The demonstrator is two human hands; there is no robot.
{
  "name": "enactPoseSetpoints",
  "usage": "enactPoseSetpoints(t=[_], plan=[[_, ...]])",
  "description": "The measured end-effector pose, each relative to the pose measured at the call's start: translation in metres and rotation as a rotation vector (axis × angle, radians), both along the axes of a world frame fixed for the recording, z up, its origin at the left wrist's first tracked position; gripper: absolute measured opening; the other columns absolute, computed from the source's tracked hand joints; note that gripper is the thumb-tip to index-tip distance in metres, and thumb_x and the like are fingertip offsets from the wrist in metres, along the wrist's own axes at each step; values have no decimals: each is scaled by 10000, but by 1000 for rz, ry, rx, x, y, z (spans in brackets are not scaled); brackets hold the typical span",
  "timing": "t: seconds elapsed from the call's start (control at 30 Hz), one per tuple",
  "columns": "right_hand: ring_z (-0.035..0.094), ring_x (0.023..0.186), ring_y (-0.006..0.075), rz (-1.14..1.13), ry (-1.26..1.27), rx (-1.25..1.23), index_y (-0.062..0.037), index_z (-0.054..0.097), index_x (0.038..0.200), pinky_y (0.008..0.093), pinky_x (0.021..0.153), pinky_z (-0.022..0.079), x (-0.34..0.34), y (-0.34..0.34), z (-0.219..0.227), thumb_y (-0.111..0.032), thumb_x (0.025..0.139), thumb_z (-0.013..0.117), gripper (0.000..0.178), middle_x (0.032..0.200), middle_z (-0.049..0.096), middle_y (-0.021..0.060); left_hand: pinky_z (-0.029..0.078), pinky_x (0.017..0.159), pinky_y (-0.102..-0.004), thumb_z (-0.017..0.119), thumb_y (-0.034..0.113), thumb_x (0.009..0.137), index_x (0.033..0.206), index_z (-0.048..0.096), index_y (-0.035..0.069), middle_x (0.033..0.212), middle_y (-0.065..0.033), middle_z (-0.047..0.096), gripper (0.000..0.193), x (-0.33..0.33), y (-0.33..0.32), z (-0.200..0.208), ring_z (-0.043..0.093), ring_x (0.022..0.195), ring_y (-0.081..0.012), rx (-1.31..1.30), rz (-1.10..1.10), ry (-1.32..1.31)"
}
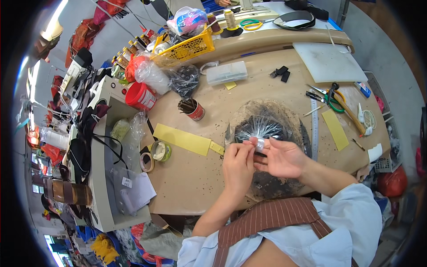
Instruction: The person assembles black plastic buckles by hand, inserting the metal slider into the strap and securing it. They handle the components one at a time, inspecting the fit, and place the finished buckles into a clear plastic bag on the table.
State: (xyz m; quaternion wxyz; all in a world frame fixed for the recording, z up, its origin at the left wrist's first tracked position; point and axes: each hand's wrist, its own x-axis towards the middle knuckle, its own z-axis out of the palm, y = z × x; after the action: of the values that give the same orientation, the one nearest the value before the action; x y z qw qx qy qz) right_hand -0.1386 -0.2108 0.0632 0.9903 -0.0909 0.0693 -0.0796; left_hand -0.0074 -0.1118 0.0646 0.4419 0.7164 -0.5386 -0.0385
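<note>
A clear plastic bag (259,128) with black contents rests on a round, worn, dark slab (282,116) in front of me. Its top is gathered into a twisted, shiny neck. My left hand (239,165) pinches at this neck with thumb and fingertips. From the other side, my right hand (287,159) holds the neck between thumb and fingers, palm partly turned up. The fingertips of both hands nearly meet, and whether a tie is among them is too small to tell.
Left of the slab are yellow strips (182,139), a tape roll (146,162), an open tin (161,151) and a can of dark sticks (192,110). Scissors (332,97), a hammer (353,118) and a ruler (315,127) lie right. Farther back are a plastic box (227,73) and a white board (330,62).
</note>
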Motion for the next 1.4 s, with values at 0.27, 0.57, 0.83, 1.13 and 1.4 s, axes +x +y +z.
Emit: enactPoseSetpoints(t=[0.27,0.57,0.83,1.13,1.4], plan=[[459,1177,165,-122,37,-193,-33,361,1335,317,1008,354,4,45,-1,-209,974,434,408,1263,480,74,467,793,-369,650,14,736,1123,535,1,1154,-205,434,404,-30,19,-7,500,1002,-332,57,117,190],[437,1205,133,126,249,-407,4,409,1340,303,1036,316,-37,43,0,-160,927,547,465,1308,482,64,430,828,-380,540,-90,677,1035,571,17,1006,-149,541,375,-45,32,-28,517,949,-321,120,7,114],[602,901,97,77,570,-899,42,633,1096,235,814,474,-56,36,-5,-49,878,600,239,997,670,73,422,800,-384,534,-74,712,1039,578,30,985,-133,551,346,-50,39,-32,521,913,-317,134,-173,191],[633,722,113,-153,756,-1027,16,626,824,226,672,518,-77,35,18,0,801,652,38,771,654,69,465,743,-331,661,-21,722,1079,574,42,1000,-107,540,373,-53,32,-30,566,832,-239,21,-347,214],[484,627,23,-863,820,-725,-84,495,908,169,562,437,-241,35,41,-59,881,568,82,770,505,-19,501,706,-259,698,-15,753,1074,578,35,1078,-116,531,346,-60,36,-34,584,826,-159,-138,-496,364]])
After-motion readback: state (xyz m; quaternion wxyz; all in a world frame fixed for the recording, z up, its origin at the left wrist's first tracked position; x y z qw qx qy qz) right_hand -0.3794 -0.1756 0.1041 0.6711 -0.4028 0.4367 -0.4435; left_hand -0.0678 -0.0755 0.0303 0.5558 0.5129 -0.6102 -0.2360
